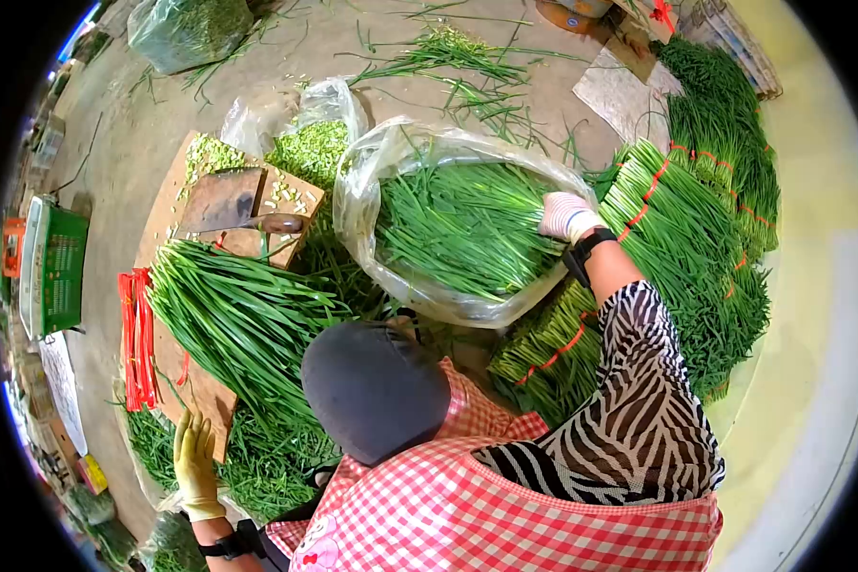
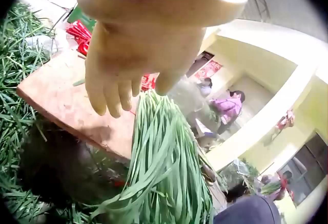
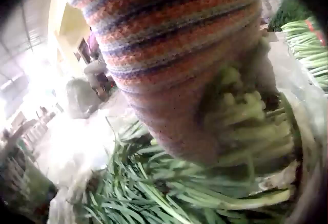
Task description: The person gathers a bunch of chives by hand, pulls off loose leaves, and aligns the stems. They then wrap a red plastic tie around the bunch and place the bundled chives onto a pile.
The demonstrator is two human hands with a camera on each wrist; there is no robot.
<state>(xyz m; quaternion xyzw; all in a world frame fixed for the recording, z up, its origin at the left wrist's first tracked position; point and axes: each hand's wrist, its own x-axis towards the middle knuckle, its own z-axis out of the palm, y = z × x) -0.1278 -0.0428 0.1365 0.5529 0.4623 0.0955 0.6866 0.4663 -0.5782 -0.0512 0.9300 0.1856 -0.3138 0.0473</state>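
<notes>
While the right grip (image 1: 567, 217) holds bagged chives (image 1: 458, 234), tied bundles (image 1: 682, 238) flank it.

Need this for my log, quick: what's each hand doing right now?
Left hand: open, holding nothing, beside the wooden board.
Right hand: grips the chive bunch inside the plastic bag.

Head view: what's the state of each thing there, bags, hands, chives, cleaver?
clear bag, open, part filled.
bagged chives, loose, lying flat.
right hand, gripping the bagged chives' stalk ends.
left hand, fingers straight, holding nothing.
bundles, tied with red bands.
chive pile, untied.
cleaver, lying flat, unheld.
</notes>
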